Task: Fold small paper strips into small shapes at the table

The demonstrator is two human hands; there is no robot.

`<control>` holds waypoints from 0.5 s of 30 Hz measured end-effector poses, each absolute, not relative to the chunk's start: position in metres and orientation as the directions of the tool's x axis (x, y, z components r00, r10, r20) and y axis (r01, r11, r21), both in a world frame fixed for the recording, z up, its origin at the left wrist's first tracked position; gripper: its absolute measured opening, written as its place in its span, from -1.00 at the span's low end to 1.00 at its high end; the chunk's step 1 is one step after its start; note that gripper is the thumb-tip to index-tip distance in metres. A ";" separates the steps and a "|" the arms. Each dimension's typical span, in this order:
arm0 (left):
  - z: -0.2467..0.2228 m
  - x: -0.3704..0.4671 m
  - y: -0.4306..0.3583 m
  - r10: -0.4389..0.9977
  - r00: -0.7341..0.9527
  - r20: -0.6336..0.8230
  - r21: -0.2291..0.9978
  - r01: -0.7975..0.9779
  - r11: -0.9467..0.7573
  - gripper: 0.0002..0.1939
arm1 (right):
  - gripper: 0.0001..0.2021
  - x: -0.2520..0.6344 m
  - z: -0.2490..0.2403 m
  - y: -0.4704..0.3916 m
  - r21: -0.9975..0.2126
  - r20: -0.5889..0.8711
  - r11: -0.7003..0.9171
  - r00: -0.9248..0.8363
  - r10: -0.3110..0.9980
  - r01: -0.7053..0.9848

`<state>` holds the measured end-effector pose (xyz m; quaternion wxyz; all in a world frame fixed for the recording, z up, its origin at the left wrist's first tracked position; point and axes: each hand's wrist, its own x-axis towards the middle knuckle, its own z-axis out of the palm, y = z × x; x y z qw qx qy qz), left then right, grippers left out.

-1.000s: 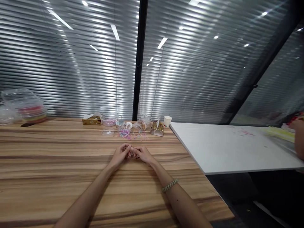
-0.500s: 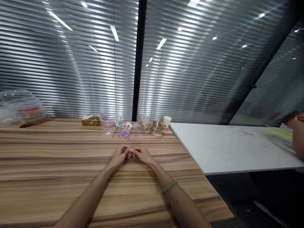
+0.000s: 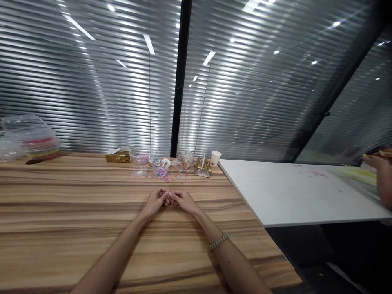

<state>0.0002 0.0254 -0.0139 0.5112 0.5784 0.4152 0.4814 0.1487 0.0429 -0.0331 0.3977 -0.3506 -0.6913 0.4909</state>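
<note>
My left hand [image 3: 157,201] and my right hand [image 3: 183,201] meet fingertip to fingertip above the wooden table [image 3: 76,228]. Both are closed in a pinch around something tiny that the fingers mostly hide. Just beyond them, small pink, purple and blue pieces [image 3: 180,177] lie scattered on the wood. A clear round tub [image 3: 159,170] behind the hands holds more of these pieces, and its flat clear lid [image 3: 139,171] rests to the left. A beaded bracelet [image 3: 219,241] circles my right wrist.
Along the back stand a gold box [image 3: 118,156], a tub with pink contents [image 3: 140,157], a crumpled plastic bag [image 3: 184,160], a gold tissue pack [image 3: 202,167] and a paper cup [image 3: 215,158]. Stacked clear containers [image 3: 39,143] sit far left. Another person's hand [image 3: 381,163] is over the white table [image 3: 275,196].
My fingertips have drawn slightly closer, and the pale bit between them shows less. At the right, the other person's hand has shifted a little to the left.
</note>
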 end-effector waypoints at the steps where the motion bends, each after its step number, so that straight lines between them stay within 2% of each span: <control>1: -0.014 0.000 0.025 0.971 0.197 0.132 0.991 -0.013 -0.132 -0.64 | -0.58 0.149 -0.033 0.043 -0.959 0.203 0.268 -0.431 0.879 0.096; 15: -0.019 -0.001 0.029 0.966 0.220 0.138 0.990 -0.037 -0.133 -0.61 | -0.54 0.150 -0.031 0.043 -0.950 0.197 0.280 -0.430 0.881 0.140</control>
